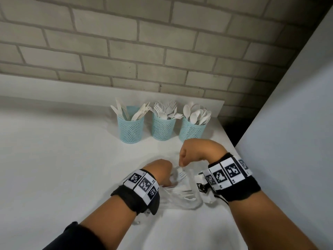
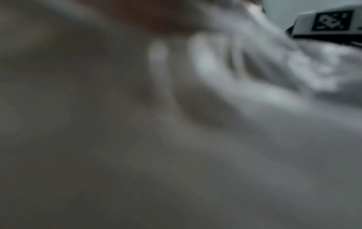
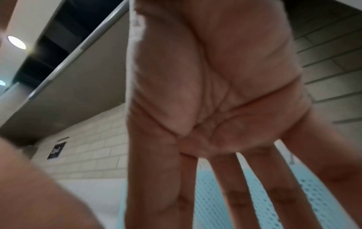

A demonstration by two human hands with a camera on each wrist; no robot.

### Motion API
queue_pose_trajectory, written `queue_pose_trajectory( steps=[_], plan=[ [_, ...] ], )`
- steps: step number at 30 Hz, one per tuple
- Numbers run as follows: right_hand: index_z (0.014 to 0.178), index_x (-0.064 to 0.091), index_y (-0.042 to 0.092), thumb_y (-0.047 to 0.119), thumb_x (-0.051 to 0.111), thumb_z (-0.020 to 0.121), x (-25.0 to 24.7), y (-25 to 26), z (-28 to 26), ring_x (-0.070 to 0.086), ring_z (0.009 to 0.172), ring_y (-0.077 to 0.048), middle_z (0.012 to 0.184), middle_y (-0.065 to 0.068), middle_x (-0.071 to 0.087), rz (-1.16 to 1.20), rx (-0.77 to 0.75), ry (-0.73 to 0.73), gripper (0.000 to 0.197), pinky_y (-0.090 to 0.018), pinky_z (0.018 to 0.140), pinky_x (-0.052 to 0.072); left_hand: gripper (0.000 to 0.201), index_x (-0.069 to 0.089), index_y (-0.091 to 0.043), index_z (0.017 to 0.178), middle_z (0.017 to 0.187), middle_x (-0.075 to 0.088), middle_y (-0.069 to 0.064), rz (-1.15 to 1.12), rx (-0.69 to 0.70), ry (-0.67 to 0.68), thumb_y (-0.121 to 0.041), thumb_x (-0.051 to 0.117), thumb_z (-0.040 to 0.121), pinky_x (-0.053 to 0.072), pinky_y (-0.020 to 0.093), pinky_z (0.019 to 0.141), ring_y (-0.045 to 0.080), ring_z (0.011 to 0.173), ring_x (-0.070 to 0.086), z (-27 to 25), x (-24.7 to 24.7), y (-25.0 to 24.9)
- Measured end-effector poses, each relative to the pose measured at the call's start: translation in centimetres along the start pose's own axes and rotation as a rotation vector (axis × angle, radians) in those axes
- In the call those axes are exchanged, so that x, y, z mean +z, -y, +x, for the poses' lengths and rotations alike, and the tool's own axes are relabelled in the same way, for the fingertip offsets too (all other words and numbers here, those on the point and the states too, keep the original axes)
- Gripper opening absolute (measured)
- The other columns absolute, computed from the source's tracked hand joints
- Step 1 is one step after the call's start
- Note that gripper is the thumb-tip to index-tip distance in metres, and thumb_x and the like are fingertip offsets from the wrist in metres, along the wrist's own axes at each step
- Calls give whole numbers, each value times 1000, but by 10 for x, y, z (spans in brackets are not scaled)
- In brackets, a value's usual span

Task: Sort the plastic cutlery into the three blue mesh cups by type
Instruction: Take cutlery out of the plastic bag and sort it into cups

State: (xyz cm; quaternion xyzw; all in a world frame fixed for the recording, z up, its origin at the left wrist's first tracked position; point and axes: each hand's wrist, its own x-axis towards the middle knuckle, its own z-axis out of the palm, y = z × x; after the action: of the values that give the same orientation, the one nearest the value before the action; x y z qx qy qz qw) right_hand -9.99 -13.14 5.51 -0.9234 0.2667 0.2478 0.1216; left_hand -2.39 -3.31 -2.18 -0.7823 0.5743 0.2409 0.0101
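Three blue mesh cups stand in a row at the back: knives in the left cup (image 1: 130, 130), forks in the middle cup (image 1: 163, 129), spoons in the right cup (image 1: 191, 132). A clear plastic bag (image 1: 180, 201) lies near me with several white forks (image 1: 185, 193) inside. My left hand (image 1: 162, 171) grips the bag at its mouth, fingers curled and mostly hidden. My right hand (image 1: 182, 162) pinches a white fork (image 1: 182, 175) by its handle just above the bag, tines down. The right wrist view shows that handle (image 3: 135, 35) beside the thumb (image 3: 152, 170). The left wrist view is a blur of crinkled plastic (image 2: 254, 69).
The white table (image 1: 63, 159) ends in a right edge close to the spoon cup. A pale panel (image 1: 297, 105) rises on the right, and a brick wall (image 1: 144, 51) runs behind a raised ledge. The cups (image 3: 254, 201) show behind my right fingers.
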Motion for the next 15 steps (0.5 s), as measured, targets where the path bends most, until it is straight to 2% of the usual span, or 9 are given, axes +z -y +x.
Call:
queue_pose_trajectory(
  steps=[2, 4, 5, 8, 11, 13, 15],
  plan=[
    [125, 60, 15, 17, 67, 84, 11, -4, 1, 54, 84, -17, 112, -3, 62, 4, 54, 49, 42, -21, 60, 44, 33, 57, -5, 104, 106, 61, 13, 9, 20, 19, -34, 56, 89, 43, 34, 83, 30, 102, 55, -2, -2, -2],
    [139, 44, 17, 11, 67, 82, 20, -7, 3, 53, 90, -19, 123, -7, 55, 22, 90, 56, 62, -26, 74, 48, 26, 54, -7, 84, 83, 57, 9, 34, 36, 35, -32, 57, 90, 40, 33, 76, 30, 90, 53, -5, -4, -2],
    [143, 37, 18, 7, 67, 82, 24, -9, 5, 53, 95, -20, 133, -7, 50, 26, 98, 40, 69, -29, 82, 47, 28, 53, -5, 80, 81, 57, 10, 43, 32, 40, -31, 56, 90, 41, 33, 75, 30, 88, 54, -5, -4, -1],
    [148, 23, 22, -1, 59, 84, 32, -12, 9, 52, 117, -27, 145, -8, 37, -52, 85, 23, 77, -33, 93, 43, 21, 57, -4, 94, 105, 63, 18, 70, 18, 77, -24, 54, 90, 43, 32, 75, 33, 95, 59, 0, 0, 3],
    [149, 18, 27, -5, 54, 84, 39, -20, 16, 44, 128, -28, 149, -8, 34, -94, 76, 28, 81, -36, 97, 41, 16, 55, -5, 89, 93, 56, 17, 41, 8, 92, -21, 54, 89, 36, 26, 68, 24, 82, 49, -4, -2, 8],
    [148, 21, 31, -5, 52, 83, 46, -28, 21, 39, 132, -26, 151, -5, 33, -84, 78, 18, 80, -36, 104, 37, 19, 58, -2, 90, 89, 52, 13, -39, -4, 74, -21, 54, 89, 32, 24, 62, 21, 80, 45, -9, -7, 14],
    [145, 27, 33, -6, 51, 82, 51, -35, 25, 40, 131, -25, 149, -3, 35, -53, 89, 14, 78, -36, 105, 38, 21, 61, -1, 95, 96, 63, 13, -167, 2, 80, -20, 53, 91, 34, 23, 60, 17, 81, 50, -14, -11, 21]
  ],
)
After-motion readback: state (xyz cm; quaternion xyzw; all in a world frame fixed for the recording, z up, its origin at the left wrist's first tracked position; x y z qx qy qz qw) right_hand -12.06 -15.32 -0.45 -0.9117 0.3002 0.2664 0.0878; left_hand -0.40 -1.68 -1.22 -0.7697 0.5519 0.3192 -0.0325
